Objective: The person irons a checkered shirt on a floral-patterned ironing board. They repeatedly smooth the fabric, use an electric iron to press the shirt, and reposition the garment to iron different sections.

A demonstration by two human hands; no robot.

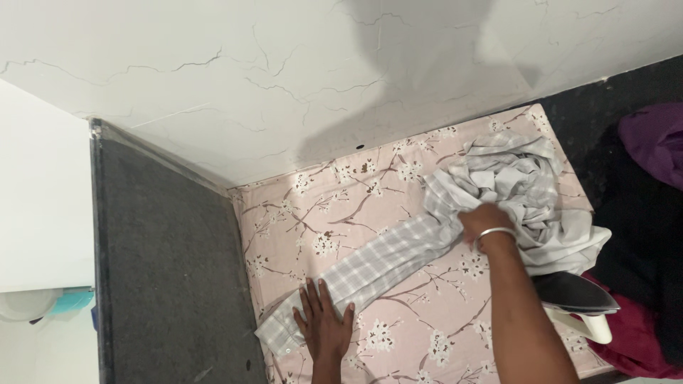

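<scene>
A grey and white checked shirt (pixel 512 185) lies bunched at the far right of a pink floral cloth (pixel 334 206). One sleeve (pixel 377 263) stretches diagonally toward the near left. My left hand (pixel 324 323) presses flat on the sleeve near its cuff, fingers apart. My right hand (pixel 484 222), with a metal bangle at the wrist, grips the shirt fabric where the sleeve meets the body.
A clothes iron (pixel 580 302) with a dark soleplate rests on its side at the right edge of the cloth. Purple, black and red garments (pixel 651 213) pile up at the right. A dark stone counter (pixel 167 270) lies left; a cracked white wall stands behind.
</scene>
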